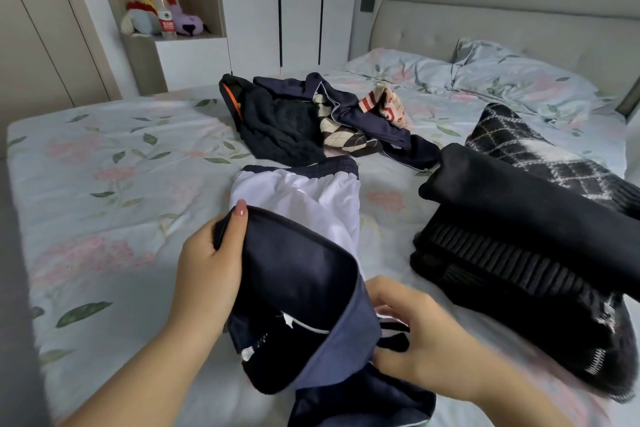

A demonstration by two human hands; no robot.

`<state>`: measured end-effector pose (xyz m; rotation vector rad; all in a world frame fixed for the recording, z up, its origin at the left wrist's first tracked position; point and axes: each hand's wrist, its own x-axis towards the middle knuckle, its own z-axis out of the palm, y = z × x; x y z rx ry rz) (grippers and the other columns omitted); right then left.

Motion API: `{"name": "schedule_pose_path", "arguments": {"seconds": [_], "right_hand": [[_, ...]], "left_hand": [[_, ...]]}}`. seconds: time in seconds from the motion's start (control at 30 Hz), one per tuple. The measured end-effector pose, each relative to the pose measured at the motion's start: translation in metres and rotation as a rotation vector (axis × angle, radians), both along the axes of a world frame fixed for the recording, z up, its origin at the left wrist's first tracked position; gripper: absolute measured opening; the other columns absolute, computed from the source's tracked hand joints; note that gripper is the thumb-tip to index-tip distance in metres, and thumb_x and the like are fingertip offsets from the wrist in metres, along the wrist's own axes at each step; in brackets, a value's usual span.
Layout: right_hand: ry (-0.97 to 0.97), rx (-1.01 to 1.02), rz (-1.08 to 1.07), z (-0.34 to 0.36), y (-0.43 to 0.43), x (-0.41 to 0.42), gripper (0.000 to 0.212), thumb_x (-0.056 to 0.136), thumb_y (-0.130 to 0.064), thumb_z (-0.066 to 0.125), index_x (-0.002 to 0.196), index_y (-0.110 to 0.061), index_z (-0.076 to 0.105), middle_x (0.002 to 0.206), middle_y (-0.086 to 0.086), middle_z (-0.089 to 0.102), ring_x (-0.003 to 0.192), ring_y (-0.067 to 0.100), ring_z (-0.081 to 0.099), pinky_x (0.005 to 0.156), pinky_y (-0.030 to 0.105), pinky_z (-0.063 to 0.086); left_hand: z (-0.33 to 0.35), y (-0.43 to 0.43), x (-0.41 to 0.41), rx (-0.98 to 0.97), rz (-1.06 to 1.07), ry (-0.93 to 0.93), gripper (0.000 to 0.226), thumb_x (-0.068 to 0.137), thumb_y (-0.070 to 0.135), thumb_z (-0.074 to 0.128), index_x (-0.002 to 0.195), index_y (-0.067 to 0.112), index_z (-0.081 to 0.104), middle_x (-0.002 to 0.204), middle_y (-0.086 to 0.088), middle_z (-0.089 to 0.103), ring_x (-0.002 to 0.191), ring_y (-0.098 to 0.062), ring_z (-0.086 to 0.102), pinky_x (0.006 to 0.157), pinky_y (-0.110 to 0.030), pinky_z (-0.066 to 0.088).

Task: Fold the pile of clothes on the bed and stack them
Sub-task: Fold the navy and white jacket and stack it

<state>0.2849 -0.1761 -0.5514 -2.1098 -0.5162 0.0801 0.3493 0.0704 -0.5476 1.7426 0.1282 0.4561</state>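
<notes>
Nearest the lens: holding up a navy-blue and white sports garment of smooth synthetic cloth [304, 288]. Gripping its raised navy edge with the left hand [207, 274], thumb hooked over the hem and fingers hidden behind the cloth. Pinching its dark lower edge with the curled fingers of the right hand [415, 333], beside a short black strap. Lying on the near middle of the pale-blue floral cotton bedsheet [121, 166], white half spread flat toward a dark ribbed waistband, navy half lifted above it.

Sitting just to the right, apart from the garment: a stack of folded black ribbed knitwear [512, 253]. Waiting farther back: a loose heap of unfolded dark, argyle and striped clothes [311, 121].

Judging from this, working midway through one fold, with several pieces not yet begun. Probably calling next for laying the navy flap squarely over the white half, smoothing out creases, then setting the bundle on the stack.
</notes>
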Motion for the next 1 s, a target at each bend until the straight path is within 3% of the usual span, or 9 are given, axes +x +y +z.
{"name": "schedule_pose_path", "arguments": {"seconds": [0.13,0.23,0.3,0.43,0.57,0.67,0.8,0.9,1.0], "right_hand": [[0.027,0.000,0.115,0.005,0.006,0.002,0.055,0.076,-0.009,0.076,0.125,-0.027,0.058,0.122,-0.010,0.064,0.120,0.011,0.059,0.103,0.026,0.043],[0.199,-0.027,0.147,0.007,0.019,0.007,0.051,0.087,-0.013,0.071,0.135,-0.015,0.055,0.099,-0.012,0.065,0.092,-0.012,0.064,0.083,0.006,0.044],[0.056,0.040,0.074,-0.001,0.022,0.003,0.042,0.081,-0.034,0.078,0.120,-0.036,0.063,0.096,-0.012,0.069,0.091,-0.005,0.065,0.079,0.017,0.051],[-0.055,0.220,-0.166,-0.014,0.022,-0.003,0.027,0.086,-0.052,0.066,0.078,-0.026,0.064,0.059,-0.007,0.063,0.055,-0.002,0.054,0.048,0.020,0.043],[-0.077,0.509,-0.373,-0.006,0.011,0.007,0.029,0.086,-0.044,0.064,0.082,-0.015,0.065,0.068,0.010,0.065,0.066,0.007,0.057,0.058,0.023,0.047],[0.010,0.706,-0.427,0.000,-0.004,0.013,0.034,0.082,-0.046,0.063,0.092,-0.015,0.071,0.094,0.021,0.071,0.087,0.020,0.064,0.079,0.038,0.051],[0.147,0.820,-0.431,0.003,-0.018,0.015,0.030,0.083,-0.042,0.061,0.090,-0.016,0.075,0.098,0.017,0.074,0.090,0.025,0.071,0.071,0.033,0.058],[0.200,0.809,-0.425,0.003,-0.021,0.015,0.033,0.088,-0.041,0.056,0.093,-0.015,0.076,0.101,0.017,0.074,0.093,0.027,0.073,0.070,0.029,0.058],[0.213,0.782,-0.434,0.005,-0.020,0.014,0.037,0.087,-0.043,0.057,0.093,-0.011,0.075,0.101,0.020,0.074,0.094,0.030,0.072,0.071,0.030,0.058]], "left_hand": [[-0.004,0.002,0.004,-0.013,0.061,0.000,0.054,0.084,0.068,0.050,0.077,0.015,0.061,0.082,-0.009,0.064,0.069,-0.016,0.060,0.067,-0.035,0.045],[-0.006,0.002,0.006,-0.019,0.123,0.018,0.046,0.091,0.058,0.053,0.072,0.017,0.062,0.075,-0.003,0.064,0.058,-0.003,0.056,0.060,-0.031,0.043],[-0.007,-0.001,0.003,0.007,0.110,0.028,0.043,0.091,0.059,0.053,0.072,0.022,0.063,0.073,0.000,0.066,0.060,-0.003,0.058,0.059,-0.032,0.043],[-0.004,-0.013,-0.007,-0.016,-0.052,0.125,0.073,0.069,0.083,0.046,0.087,0.016,0.065,0.088,-0.012,0.069,0.084,-0.026,0.067,0.081,-0.049,0.053],[0.018,-0.015,-0.015,-0.297,-0.509,0.301,0.088,0.050,0.103,0.035,0.106,0.046,0.072,0.116,0.014,0.071,0.112,-0.001,0.064,0.098,-0.028,0.044],[0.004,-0.003,-0.014,-0.326,-0.750,0.210,0.061,0.104,0.049,0.023,0.140,0.006,0.048,0.145,-0.011,0.050,0.135,-0.025,0.046,0.104,-0.030,0.038],[-0.004,0.005,-0.008,0.044,-0.846,0.118,0.052,0.096,0.002,0.052,0.144,0.020,0.043,0.147,-0.003,0.050,0.135,-0.017,0.046,0.081,-0.015,0.047],[-0.007,-0.003,0.000,0.401,-0.759,0.009,0.058,0.076,0.029,0.069,0.119,0.062,0.049,0.117,0.027,0.063,0.101,0.010,0.055,0.083,-0.014,0.047],[-0.012,-0.008,0.004,0.266,-0.509,-0.010,0.026,0.059,0.039,0.052,0.080,0.050,0.064,0.069,0.008,0.064,0.054,0.004,0.050,0.054,-0.023,0.043]]}}
